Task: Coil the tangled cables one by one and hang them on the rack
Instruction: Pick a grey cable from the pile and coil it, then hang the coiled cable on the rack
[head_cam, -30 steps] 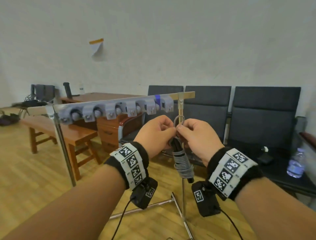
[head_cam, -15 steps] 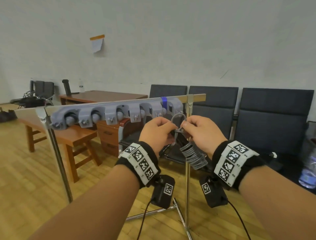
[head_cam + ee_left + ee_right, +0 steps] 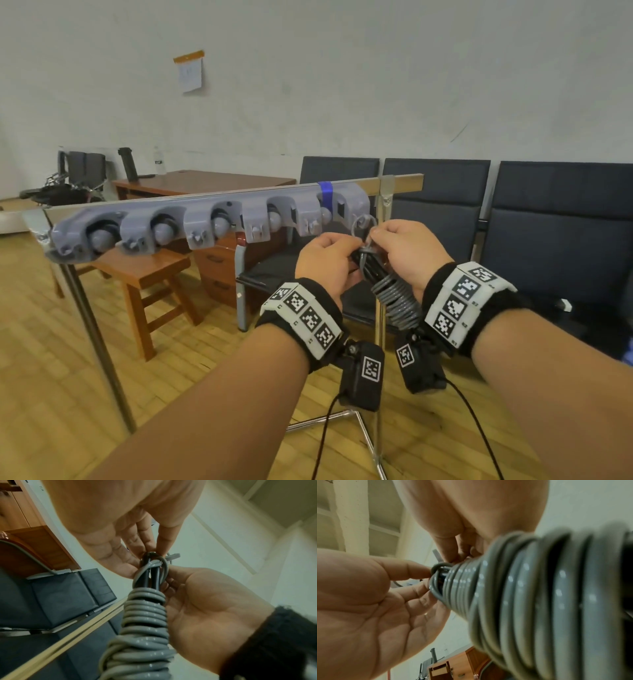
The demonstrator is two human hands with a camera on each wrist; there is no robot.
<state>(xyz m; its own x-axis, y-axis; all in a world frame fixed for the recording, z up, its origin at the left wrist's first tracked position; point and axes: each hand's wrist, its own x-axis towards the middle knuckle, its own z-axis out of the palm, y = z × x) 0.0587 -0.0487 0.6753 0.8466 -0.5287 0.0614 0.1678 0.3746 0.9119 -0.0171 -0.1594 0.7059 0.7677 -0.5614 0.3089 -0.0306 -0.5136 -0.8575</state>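
A cable [image 3: 397,301] is wound into a tight grey coil round black strands, with a small grey loop [image 3: 363,224] sticking up at its top. My left hand [image 3: 352,246] and right hand [image 3: 376,236] both pinch the bundle's top end just below the loop. The coil slants down toward my right wrist. The loop sits just in front of the right end of the grey rack [image 3: 212,219], near its last hook. In the left wrist view my left fingers [image 3: 145,543] grip the cable's [image 3: 145,615] black strands. The right wrist view shows the coil [image 3: 539,588] close up and blurred.
The rack is fixed to a bar with blue tape [image 3: 324,192], on a metal stand [image 3: 378,377] over a wood floor. Dark chairs [image 3: 561,233] line the wall behind. A wooden desk [image 3: 205,181] and a stool [image 3: 144,270] stand at the left.
Both hands have lifted the bundle up toward the rack's right end. The coil has tilted from hanging straight down to slanting toward my right wrist.
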